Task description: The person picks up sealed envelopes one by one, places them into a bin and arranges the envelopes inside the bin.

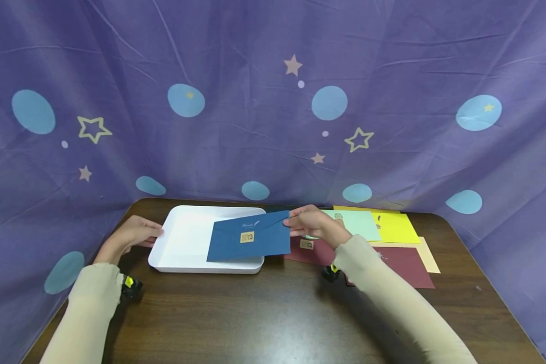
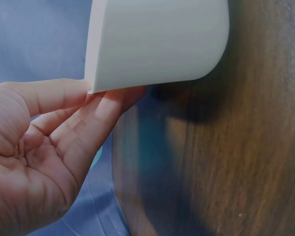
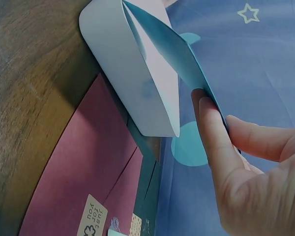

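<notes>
A white tray (image 1: pixel 182 240) stands at the back left of the table. My left hand (image 1: pixel 134 232) pinches its left rim, thumb on the rim's edge and fingers beneath it in the left wrist view. My right hand (image 1: pixel 311 222) holds a blue envelope (image 1: pixel 266 247) by its right edge, between thumb and fingers. The envelope, with a small tan sticker on its flap, hangs tilted over the tray's right half. In the right wrist view, the envelope's far end meets or overlaps the tray wall (image 3: pixel 118 73); contact I cannot tell.
Several envelopes overlap at the back right: maroon (image 1: pixel 407 265), mint green (image 1: pixel 364 225), yellow (image 1: pixel 402 227) and cream (image 1: pixel 429 255). A dark teal one (image 3: pixel 150 172) shows beneath a maroon one in the right wrist view. A purple patterned curtain (image 1: pixel 264 146) hangs behind the wooden table (image 1: pixel 236 313).
</notes>
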Available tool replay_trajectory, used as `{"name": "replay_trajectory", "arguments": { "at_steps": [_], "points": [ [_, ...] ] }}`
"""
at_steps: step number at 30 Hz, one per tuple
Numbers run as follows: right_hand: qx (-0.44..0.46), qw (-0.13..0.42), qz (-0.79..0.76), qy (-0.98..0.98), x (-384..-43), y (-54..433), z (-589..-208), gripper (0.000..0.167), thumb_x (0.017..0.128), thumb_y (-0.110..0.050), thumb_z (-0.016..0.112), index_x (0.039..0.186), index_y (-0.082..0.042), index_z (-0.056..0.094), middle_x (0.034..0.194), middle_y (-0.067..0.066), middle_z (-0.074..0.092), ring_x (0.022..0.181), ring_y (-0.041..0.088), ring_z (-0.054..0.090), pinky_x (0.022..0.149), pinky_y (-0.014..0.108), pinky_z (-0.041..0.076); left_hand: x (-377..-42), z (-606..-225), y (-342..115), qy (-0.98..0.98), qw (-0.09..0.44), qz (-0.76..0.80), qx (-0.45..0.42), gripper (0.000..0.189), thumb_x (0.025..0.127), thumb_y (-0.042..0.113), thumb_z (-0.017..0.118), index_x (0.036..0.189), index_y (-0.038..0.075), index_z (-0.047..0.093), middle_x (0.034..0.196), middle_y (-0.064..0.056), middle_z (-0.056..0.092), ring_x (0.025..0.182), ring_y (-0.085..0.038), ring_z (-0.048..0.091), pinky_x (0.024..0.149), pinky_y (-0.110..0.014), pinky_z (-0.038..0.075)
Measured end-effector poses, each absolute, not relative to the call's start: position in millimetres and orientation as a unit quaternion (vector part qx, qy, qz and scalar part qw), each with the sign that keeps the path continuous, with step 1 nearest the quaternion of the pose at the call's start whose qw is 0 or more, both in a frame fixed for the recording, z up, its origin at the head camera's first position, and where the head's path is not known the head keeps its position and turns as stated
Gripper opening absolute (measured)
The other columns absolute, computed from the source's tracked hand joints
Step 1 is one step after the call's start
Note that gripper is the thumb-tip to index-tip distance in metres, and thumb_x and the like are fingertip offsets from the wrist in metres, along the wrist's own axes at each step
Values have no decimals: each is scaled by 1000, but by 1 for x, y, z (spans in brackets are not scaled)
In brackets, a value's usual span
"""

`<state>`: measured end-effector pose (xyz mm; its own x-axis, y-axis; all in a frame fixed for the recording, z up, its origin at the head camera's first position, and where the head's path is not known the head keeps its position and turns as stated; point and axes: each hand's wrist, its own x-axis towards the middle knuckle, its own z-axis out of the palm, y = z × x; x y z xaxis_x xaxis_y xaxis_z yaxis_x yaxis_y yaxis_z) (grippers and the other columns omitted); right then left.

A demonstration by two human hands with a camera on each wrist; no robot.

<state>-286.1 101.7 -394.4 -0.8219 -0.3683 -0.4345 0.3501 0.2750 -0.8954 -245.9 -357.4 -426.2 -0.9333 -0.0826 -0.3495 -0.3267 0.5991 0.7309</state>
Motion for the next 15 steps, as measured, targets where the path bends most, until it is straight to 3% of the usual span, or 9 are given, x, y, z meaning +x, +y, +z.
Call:
{"name": "replay_trajectory", "arguments": {
  "at_steps": [4, 6, 9, 11, 15],
  "points": [
    [0, 298, -596, 745, -287, 97, -395, 49, 101, -3, 58, 147, 6, 42, 149, 21, 49, 117, 29, 68, 90, 31, 62, -245, -425, -357, 882, 142, 433, -117, 44, 97, 6, 63, 130, -22, 54, 102, -23, 73, 80, -14, 71, 72, -32, 65],
    [4, 296, -605, 740, -288, 95, -396, 36, 100, -1, 59, 134, 4, 51, 133, 17, 62, 99, 21, 72, 83, 29, 63, -245, -425, -357, 883, 142, 433, -118, 45, 97, 7, 63, 130, -22, 54, 104, -25, 72, 81, -15, 71, 72, -32, 65],
    [6, 294, -620, 727, -287, 91, -396, 5, 99, 1, 61, 99, -2, 58, 91, 7, 70, 72, 10, 67, 73, 26, 63, -245, -425, -357, 883, 142, 431, -117, 45, 97, 8, 63, 130, -22, 54, 108, -28, 71, 83, -16, 71, 73, -32, 65],
    [2, 294, -625, 724, -285, 88, -394, 23, 98, 1, 62, 79, -8, 52, 70, -1, 60, 62, 8, 61, 69, 25, 62, -246, -426, -357, 883, 142, 431, -117, 45, 97, 8, 63, 130, -22, 54, 109, -28, 70, 82, -16, 71, 73, -33, 65],
    [-4, 280, -621, 732, -281, 82, -391, 36, 96, 2, 64, 65, -10, 49, 61, -1, 56, 57, 9, 58, 65, 24, 62, -247, -428, -358, 884, 142, 430, -118, 44, 97, 7, 62, 130, -22, 54, 109, -28, 70, 81, -15, 71, 75, -34, 65]
  ]
}}
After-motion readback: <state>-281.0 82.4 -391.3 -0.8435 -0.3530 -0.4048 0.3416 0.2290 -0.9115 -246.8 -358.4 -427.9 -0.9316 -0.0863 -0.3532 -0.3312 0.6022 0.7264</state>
